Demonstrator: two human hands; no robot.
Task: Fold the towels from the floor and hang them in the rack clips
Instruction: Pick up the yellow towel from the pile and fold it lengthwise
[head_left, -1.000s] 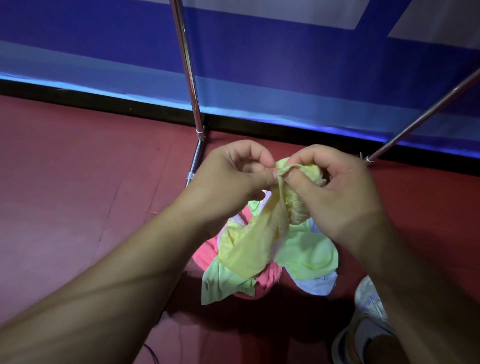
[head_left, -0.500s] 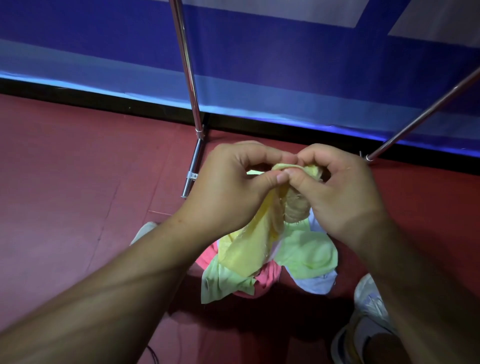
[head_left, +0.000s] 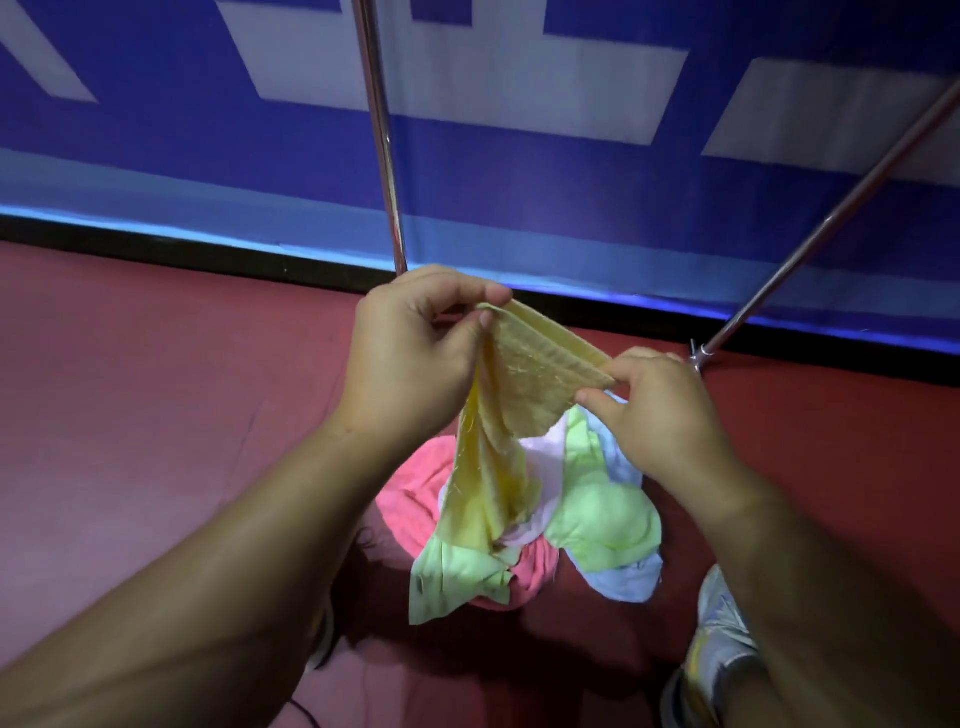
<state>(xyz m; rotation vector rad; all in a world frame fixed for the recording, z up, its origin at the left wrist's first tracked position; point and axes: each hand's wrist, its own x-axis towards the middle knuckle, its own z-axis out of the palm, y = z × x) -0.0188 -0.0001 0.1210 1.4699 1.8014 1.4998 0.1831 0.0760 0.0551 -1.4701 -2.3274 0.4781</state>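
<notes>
A yellow towel is stretched between both hands above the floor, its lower part hanging down. My left hand pinches its upper corner between thumb and fingers. My right hand pinches the opposite edge, lower and to the right. Beneath them a pile of towels lies on the red floor: pink, light green, white and pale blue ones. Two metal rack poles rise behind the pile, one upright and one slanting to the right. No rack clips are in view.
A blue and white banner wall with a black base strip runs across the back. My shoe stands at the lower right beside the pile. The red floor spreads out to the left.
My hands, which were bunched together on the crumpled yellow towel, have drawn apart. The towel's edge is now spread flat between them, the right hand lower.
</notes>
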